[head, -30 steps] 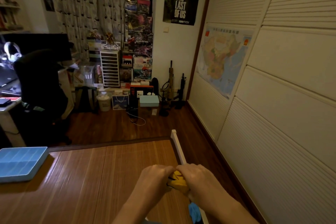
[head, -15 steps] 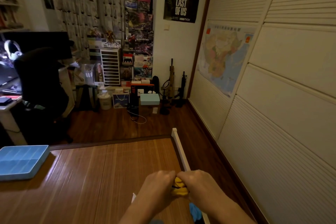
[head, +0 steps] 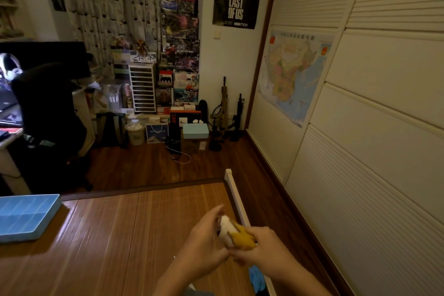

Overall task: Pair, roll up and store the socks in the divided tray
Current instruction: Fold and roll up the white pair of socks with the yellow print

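Fig. Your two hands hold a sock bundle (head: 234,234) between them above the bamboo mat (head: 120,235), near its right side.

Your right hand (head: 266,247) has its fingers curled tight round the yellow end. This probably pins the roll so it cannot spring open. Your left hand (head: 204,245) cups the white end, fingers only half bent and reaching up past it, as if to fold or tuck the cuff over. Motion blur hides the thumb, so how firmly it pinches is uncertain. The bundle is lifted off the mat, just beside the white rail (head: 234,190). The blue divided tray (head: 54,210) lies well apart at the mat's far left, its cells seemingly unfilled, so storing comes after the roll is secured. A blue sock (head: 257,277) lies under your right forearm.
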Tool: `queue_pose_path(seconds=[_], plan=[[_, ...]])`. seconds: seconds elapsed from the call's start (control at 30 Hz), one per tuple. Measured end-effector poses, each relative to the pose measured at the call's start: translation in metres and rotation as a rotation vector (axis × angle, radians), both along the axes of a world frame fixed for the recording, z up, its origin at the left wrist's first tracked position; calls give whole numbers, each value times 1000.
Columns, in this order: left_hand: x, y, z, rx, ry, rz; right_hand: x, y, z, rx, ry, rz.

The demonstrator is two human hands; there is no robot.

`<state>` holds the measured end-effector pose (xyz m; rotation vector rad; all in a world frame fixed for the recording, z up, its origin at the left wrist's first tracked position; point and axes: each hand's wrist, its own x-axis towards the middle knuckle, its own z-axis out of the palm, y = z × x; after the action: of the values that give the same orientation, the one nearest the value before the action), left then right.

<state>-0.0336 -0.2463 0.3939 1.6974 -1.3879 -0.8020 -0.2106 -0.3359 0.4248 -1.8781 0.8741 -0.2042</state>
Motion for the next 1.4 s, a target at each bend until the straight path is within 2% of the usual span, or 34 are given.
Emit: queue_pose_path(seconds=[0.07,0.13,0.2,0.27,0.43,0.63,0.77,0.87,0.97,1.0,1.07,1.1,1.13,1.27,1.4], plan=[[0,3,6,54,472,-59,-2,1,4,396,-151,-83],[-9,6,14,122,893,-115,-2,6,4,628,-245,-87],[-18,9,16,144,1050,-103,1,10,-1,700,-309,-74],[-23,9,18,152,1040,-74,6,13,-3,663,-308,-81],[-26,7,21,124,872,35,13,14,-4,460,-256,-92],[-29,5,27,79,1006,79,17,16,1,356,-266,-108],[-31,6,26,25,920,78,19,18,2,252,-238,-166],[-33,4,24,-16,953,127,23,26,0,124,-219,-281],[-33,2,23,-31,985,154,25,30,-2,-163,-134,-404],[-34,2,22,-35,978,166,24,30,-4,-337,-98,-434],[-35,0,20,-57,964,213,23,28,-8,-810,-71,-409],[-36,-1,19,-64,965,234,23,29,-11,-996,-72,-364],[-38,-2,17,-62,969,250,24,31,-12,-1095,-64,-325],[-41,-4,14,-59,980,299,29,40,-15,-1058,16,-255],[-40,-4,12,-91,961,321,27,37,-14,-857,-65,-274]])
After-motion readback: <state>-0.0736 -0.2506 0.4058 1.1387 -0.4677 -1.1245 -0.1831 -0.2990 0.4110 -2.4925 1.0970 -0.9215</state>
